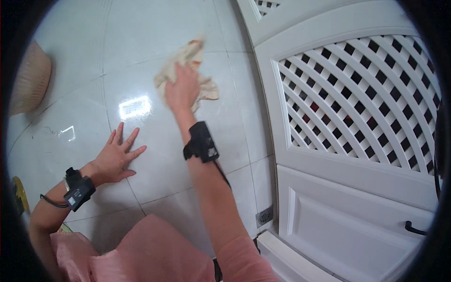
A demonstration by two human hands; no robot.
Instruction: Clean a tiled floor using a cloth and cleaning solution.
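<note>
My right hand (pixel 182 88) presses on a crumpled cream cloth (pixel 208 88) with orange patches, which lies on the glossy white tiled floor (pixel 165 155). Part of the cloth is blurred, and its middle is hidden under the palm. Lower and to the left, my left hand (pixel 116 157) rests on the tiles with its fingers spread and nothing in it. Each wrist bears a black strapped device with a cable.
White cabinets with a lattice door (pixel 345 95) and a panelled door (pixel 348 225) with a black handle line the right side. A floor drain (pixel 264 216) lies near their base. A tan ribbed container (pixel 31 81) stands at the upper left; a yellow object (pixel 20 194) shows at the left rim.
</note>
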